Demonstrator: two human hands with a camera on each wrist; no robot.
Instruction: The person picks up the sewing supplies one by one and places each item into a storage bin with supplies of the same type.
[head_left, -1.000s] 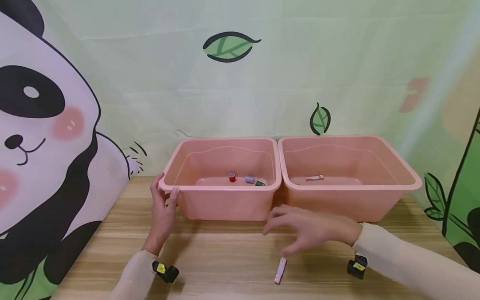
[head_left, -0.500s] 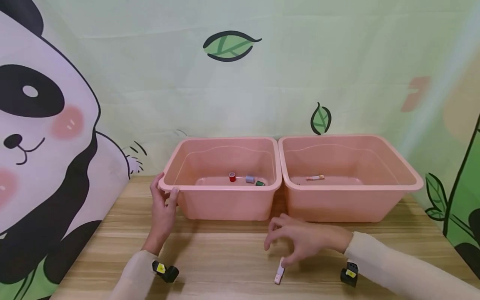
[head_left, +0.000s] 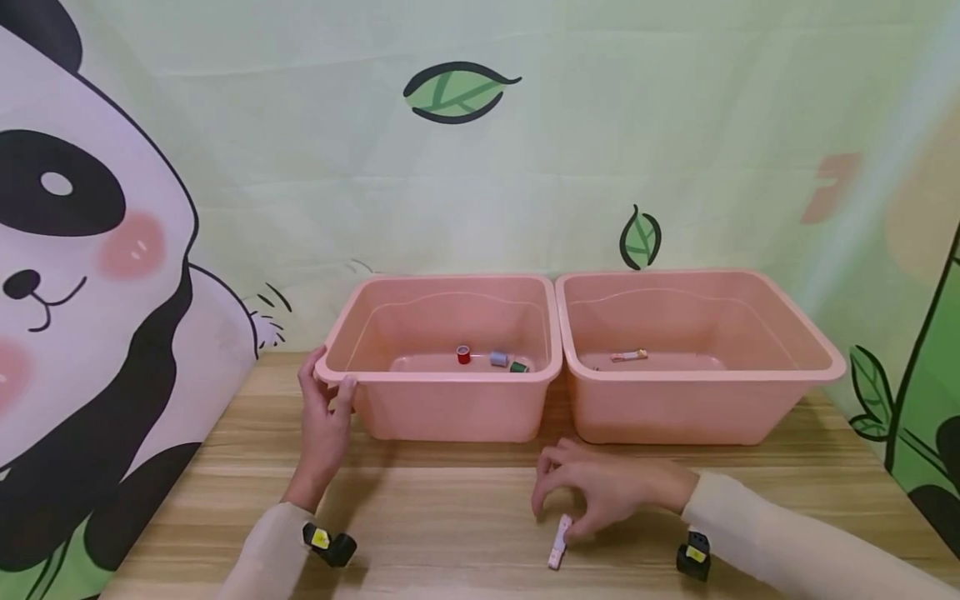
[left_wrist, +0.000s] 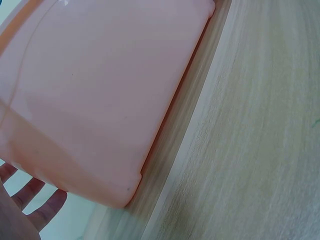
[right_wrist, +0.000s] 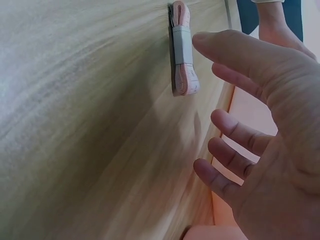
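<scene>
A folded pink tape measure (right_wrist: pixel 183 55) with a white paper band lies on the wooden table in front of the two tubs. Over it hovers my right hand (head_left: pixel 611 492), fingers bent and spread apart, holding nothing. Its thumb tip (right_wrist: pixel 202 41) is right at the band in the right wrist view. My left hand (head_left: pixel 325 429) grips the front left corner of the left pink tub (head_left: pixel 450 408), thumb on the rim and fingers around the outer side. Inside that tub lie red (head_left: pixel 463 355), light blue (head_left: pixel 498 359) and green (head_left: pixel 518 367) thread spools.
A second pink tub (head_left: pixel 667 408) stands close beside the left one. On its floor lies a small banded strip (head_left: pixel 628 355) like the tape measure. Behind the tubs hangs a green cloth backdrop (head_left: pixel 337 167) with a panda print.
My right hand has come down and toward me, its thumb now beside the tape measure. The left hand stays on the tub's corner.
</scene>
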